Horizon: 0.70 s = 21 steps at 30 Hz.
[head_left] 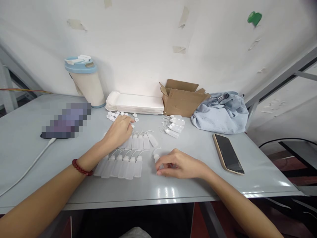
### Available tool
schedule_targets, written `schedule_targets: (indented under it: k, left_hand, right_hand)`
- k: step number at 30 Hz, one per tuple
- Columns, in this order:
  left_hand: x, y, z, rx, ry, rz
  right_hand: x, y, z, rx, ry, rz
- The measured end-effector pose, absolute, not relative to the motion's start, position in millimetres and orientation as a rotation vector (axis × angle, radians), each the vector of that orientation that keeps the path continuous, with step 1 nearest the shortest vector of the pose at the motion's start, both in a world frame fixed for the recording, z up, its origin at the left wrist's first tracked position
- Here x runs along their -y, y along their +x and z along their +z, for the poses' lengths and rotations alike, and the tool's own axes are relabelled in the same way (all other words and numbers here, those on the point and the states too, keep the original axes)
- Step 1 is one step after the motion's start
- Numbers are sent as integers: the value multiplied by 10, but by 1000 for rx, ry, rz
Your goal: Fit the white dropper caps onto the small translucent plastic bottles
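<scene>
One bottle [156,157] held in curled right fingers [163,160].

Clock from view centre | 10 o'clock: blue-lidded tumbler [89,86], standing | 9: pixelated device [68,120] | 8: white cable [30,167], plugged into device | 3: pale-blue cloth [221,114], crumpled | 4: phone [229,153], screen dark | 1–2: green scrap [254,18] on wall [138,53]
</scene>
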<state>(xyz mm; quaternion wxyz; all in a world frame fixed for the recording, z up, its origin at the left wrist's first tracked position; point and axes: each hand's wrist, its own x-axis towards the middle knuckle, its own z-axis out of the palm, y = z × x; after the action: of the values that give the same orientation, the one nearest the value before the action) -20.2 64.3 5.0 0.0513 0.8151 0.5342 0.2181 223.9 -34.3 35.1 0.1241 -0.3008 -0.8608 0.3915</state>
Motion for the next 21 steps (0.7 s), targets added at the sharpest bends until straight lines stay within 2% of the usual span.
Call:
schedule_targets:
  k: [8,17,21]
  left_hand:
    - [-713,-259,-17,-1496,2566,684]
    - [-749,-251,29,-1525,2489,572]
    - [-673,-217,125,-1513,2334,678]
  right_hand:
    - [371,2271,367,2312,-893,1141]
    - [353,2256,339,2125,-979,927]
    - [332,2254,307,2110,-1012,875]
